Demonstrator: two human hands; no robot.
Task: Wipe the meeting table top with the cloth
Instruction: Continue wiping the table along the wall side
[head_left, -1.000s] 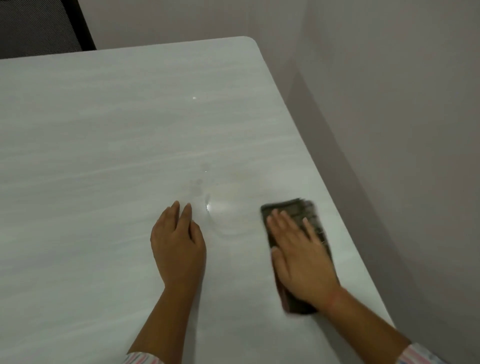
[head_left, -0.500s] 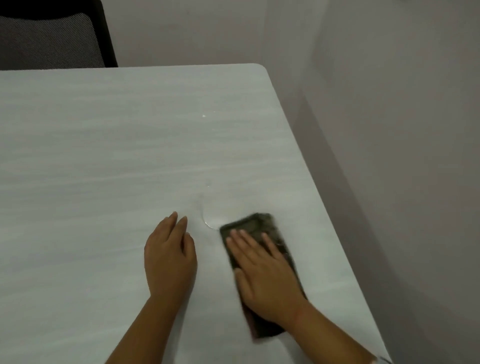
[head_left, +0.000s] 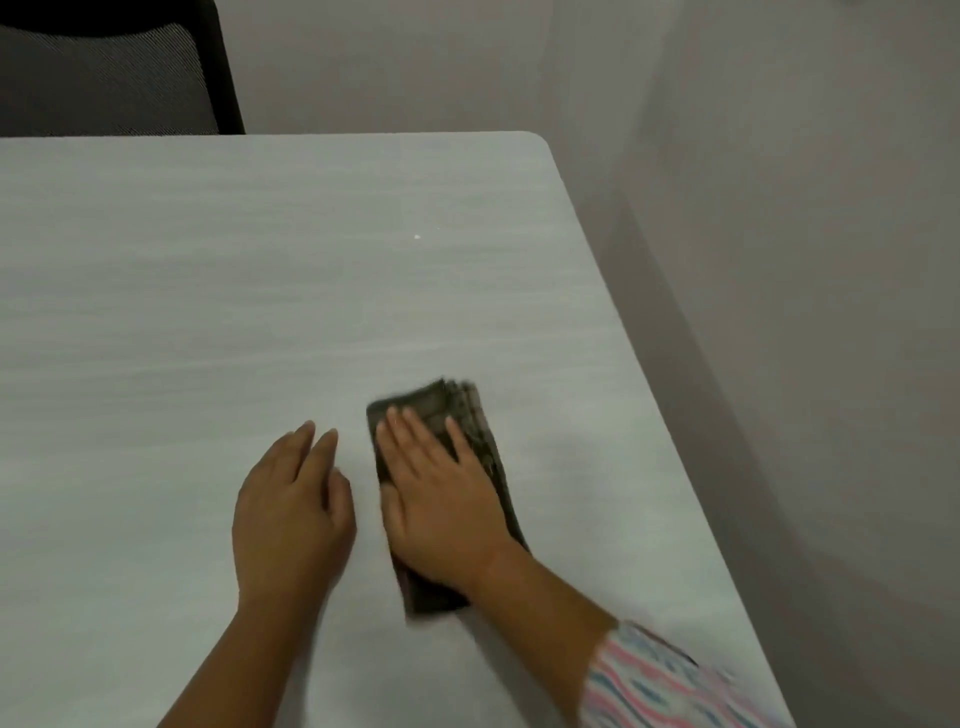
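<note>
A dark folded cloth (head_left: 470, 415) lies flat on the pale wood-grain meeting table (head_left: 260, 286), near its right side. My right hand (head_left: 441, 493) presses down on the cloth with straight, spread fingers and covers its middle. Just left of it, my left hand (head_left: 291, 514) rests palm down on the bare table top, fingers straight and together. The two hands lie close side by side without touching. The cloth's far end and near end stick out past my right hand.
A small white speck (head_left: 417, 237) sits on the table farther back. The table's right edge (head_left: 639, 364) runs close to a plain wall (head_left: 779, 312). A black mesh chair (head_left: 104, 78) stands behind the far edge at the left.
My right hand has slid the cloth leftward toward my left hand, over the wet ring that showed between them; the ring no longer shows. My left hand has stayed in place.
</note>
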